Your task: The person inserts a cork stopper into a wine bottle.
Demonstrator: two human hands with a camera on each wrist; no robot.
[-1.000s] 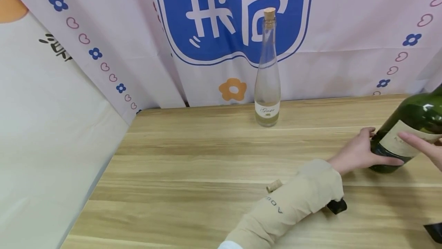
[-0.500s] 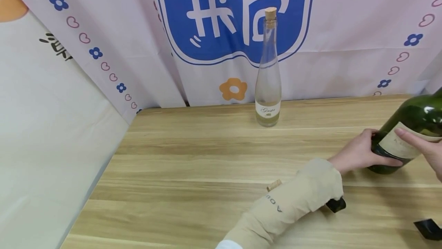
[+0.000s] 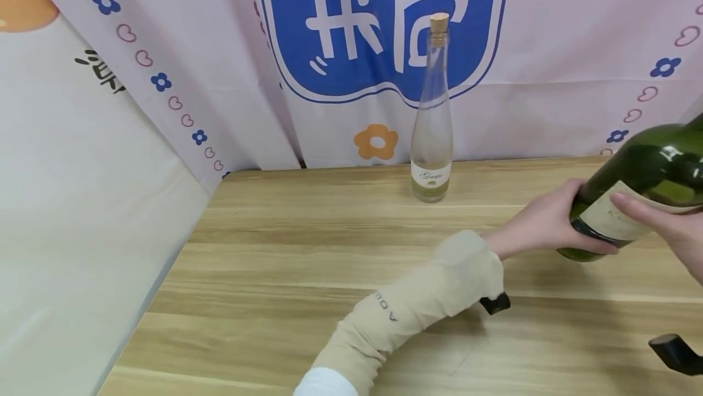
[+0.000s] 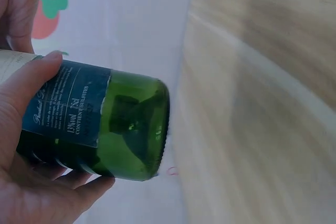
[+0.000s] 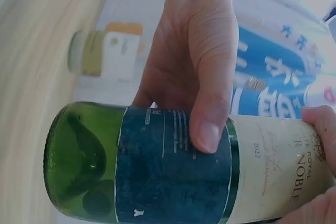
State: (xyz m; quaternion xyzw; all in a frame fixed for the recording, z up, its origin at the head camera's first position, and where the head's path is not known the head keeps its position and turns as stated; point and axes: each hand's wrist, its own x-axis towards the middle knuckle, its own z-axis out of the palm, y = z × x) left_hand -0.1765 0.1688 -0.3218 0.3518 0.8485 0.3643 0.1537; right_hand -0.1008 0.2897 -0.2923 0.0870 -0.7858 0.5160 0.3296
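In the head view, a green wine bottle [image 3: 609, 207] with a cream label leans at the right, its neck cut off by the frame edge. My left hand [image 3: 555, 216] grips its lower part, thumb along the near side. Higher up, my right hand [image 3: 672, 225] holds the bottle with its thumb on the cream label. Up close in the left wrist view, my left fingers [image 4: 79, 187] curl under the bottle's dark blue back label [image 4: 68, 103]. The green base shows plainly in the right wrist view, and my right hand [image 5: 315, 208] is partly cropped at the lower right.
A clear, corked bottle [image 3: 431, 140] stands upright at the back of the wooden table [image 3: 307, 249], before a printed cloth [image 3: 340, 103]. One black curved piece [image 3: 496, 303] shows under my left sleeve [image 3: 417, 292]; another [image 3: 675, 353] is at the lower right.
Both hands and the green bottle have shifted left and slightly up in the head view. The loose cork seen earlier beside the left sleeve is now out of sight, where the sleeve lies.
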